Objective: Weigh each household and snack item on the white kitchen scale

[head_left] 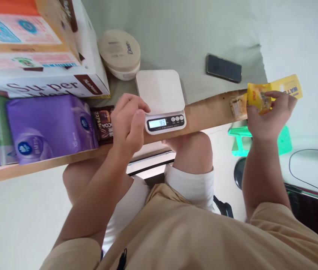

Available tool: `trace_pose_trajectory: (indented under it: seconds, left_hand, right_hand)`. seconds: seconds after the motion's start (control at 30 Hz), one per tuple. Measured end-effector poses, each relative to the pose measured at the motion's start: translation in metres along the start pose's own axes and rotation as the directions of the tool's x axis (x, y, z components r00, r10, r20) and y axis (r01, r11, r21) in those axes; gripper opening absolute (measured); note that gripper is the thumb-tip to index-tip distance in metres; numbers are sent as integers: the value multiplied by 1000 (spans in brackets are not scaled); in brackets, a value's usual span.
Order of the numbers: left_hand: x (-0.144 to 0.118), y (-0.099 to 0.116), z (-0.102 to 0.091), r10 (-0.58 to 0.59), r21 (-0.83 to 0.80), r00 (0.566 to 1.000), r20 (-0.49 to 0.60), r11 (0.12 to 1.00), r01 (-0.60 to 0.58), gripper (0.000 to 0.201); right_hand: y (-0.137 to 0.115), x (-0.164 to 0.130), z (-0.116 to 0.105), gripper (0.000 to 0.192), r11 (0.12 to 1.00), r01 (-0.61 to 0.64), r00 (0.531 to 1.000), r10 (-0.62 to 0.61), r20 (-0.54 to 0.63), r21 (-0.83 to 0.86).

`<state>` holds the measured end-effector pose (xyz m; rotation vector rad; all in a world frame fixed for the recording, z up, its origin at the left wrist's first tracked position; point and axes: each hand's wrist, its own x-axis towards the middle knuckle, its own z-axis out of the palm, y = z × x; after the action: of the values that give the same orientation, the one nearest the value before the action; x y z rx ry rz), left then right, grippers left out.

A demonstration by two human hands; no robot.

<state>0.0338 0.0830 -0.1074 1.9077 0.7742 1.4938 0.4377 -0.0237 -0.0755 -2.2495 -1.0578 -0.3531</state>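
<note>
A white kitchen scale point(161, 92) with a lit display sits at the front edge of the table, its platform bare. My left hand point(129, 122) is at the scale's left front corner, fingers bent and an index fingertip at the platform's edge; it holds nothing that I can see. Off to the right, my right hand point(273, 114) has its fingers closed on a yellow packet point(257, 96). Another yellow wrapper point(291, 85) with lettering shows behind those fingers. Beside them, a small clear packet point(237, 106) with something light brown inside is at the table edge.
A round Dove tub point(121, 52) and a dark phone point(223, 68) rest on the green cloth point(189, 30). Stacked boxes point(43, 80), a purple tissue pack point(51, 127) and a brown cocoa packet point(103, 123) crowd the left. A green plastic stool point(284, 140) stands below right.
</note>
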Motion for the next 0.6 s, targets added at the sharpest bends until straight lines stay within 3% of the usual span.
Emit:
trace_pose_trajectory:
  seconds: [0.07, 0.13, 0.37, 0.5, 0.6]
  left_hand:
    - [0, -1, 1, 54, 6, 998, 23, 999, -54, 47]
    - [0, 2, 2, 33, 23, 999, 16, 999, -33, 44]
    - [-1, 8, 7, -59, 50, 998, 28, 997, 57, 45]
    - [-2, 1, 7, -75, 6, 996, 46, 997, 75, 47]
    - [-1, 5, 8, -88, 0, 996, 6, 996, 88, 46]
  right_hand:
    - [22, 2, 8, 44, 999, -34, 999, 34, -29, -12]
    - [33, 0, 17, 42, 1000, -19, 1000, 19, -11, 8]
    - [42, 6, 34, 41, 999, 40, 995, -41, 86, 12]
    - [29, -3, 17, 43, 995, 99, 993, -98, 71, -19]
    - [-7, -33, 1, 40, 976, 216, 976, -215, -37, 17]
